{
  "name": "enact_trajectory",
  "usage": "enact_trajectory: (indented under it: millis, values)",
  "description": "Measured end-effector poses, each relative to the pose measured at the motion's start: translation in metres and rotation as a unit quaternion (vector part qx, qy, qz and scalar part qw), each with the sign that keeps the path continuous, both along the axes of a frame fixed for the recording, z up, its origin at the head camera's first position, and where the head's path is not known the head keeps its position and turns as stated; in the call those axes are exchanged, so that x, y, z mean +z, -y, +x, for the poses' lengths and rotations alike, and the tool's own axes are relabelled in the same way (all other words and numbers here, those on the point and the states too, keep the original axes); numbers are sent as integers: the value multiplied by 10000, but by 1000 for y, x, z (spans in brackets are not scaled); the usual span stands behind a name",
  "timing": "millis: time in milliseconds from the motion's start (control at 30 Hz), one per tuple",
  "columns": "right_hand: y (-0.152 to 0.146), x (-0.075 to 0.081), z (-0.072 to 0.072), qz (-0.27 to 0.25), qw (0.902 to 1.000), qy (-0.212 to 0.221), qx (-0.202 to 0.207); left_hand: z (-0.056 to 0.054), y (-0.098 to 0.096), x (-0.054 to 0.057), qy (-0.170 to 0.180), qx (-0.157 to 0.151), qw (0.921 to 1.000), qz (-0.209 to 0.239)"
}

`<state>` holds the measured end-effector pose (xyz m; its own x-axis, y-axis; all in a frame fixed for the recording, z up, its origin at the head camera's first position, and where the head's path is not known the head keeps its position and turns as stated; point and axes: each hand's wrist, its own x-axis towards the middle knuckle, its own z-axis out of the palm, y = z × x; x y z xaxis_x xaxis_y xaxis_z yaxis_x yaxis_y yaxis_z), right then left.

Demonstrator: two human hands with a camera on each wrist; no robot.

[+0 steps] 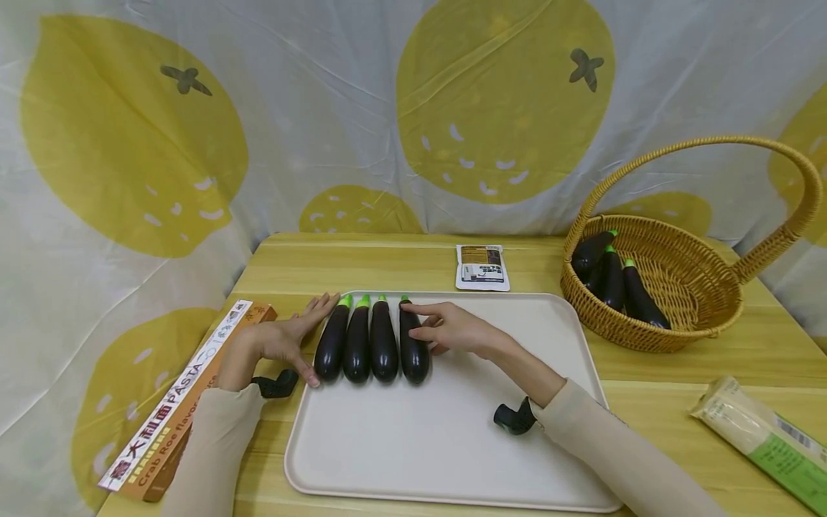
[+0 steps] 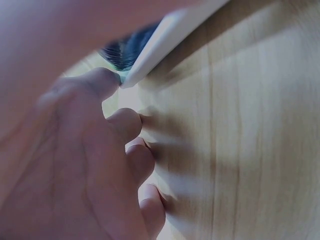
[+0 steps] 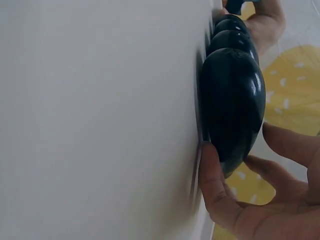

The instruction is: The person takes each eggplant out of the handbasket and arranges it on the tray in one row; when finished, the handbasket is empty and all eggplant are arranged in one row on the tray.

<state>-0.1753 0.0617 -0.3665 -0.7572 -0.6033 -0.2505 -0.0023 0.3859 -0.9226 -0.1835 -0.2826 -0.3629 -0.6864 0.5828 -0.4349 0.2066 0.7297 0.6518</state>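
Observation:
Several dark purple eggplants with green stem ends lie side by side on the white tray (image 1: 413,438), stems toward the back. At the right end of the row, slightly apart, is the rightmost eggplant (image 1: 414,352); my right hand (image 1: 461,330) holds it near its stem end, fingers and thumb on its sides in the right wrist view. My left hand (image 1: 284,340) spreads its fingers along the tray's left edge, next to the leftmost eggplant (image 1: 331,348). Its thumb tip is by that eggplant's rounded end. In the left wrist view its fingertips are at the wooden tabletop.
A wicker basket (image 1: 652,334) with a tall handle stands at the back right, with several eggplants (image 1: 639,298) inside. Behind the tray lies a small white packet (image 1: 482,268). A pasta box (image 1: 187,402) is on the left, a green-and-beige package (image 1: 765,441) on the right.

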Motion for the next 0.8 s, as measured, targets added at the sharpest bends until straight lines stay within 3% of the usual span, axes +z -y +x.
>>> enact_trajectory:
  millis: [367,633,800]
  values:
    - [4,0,3,89,9997,5,-221,-1,-1,1,9,-33,10000,2]
    - [15,5,10,729,9942,-375,-692,-1,-1,0,24,60,10000,-53]
    - [15,6,9,875,9931,-573,-523,0,-1,-1,14,110,9999,-71]
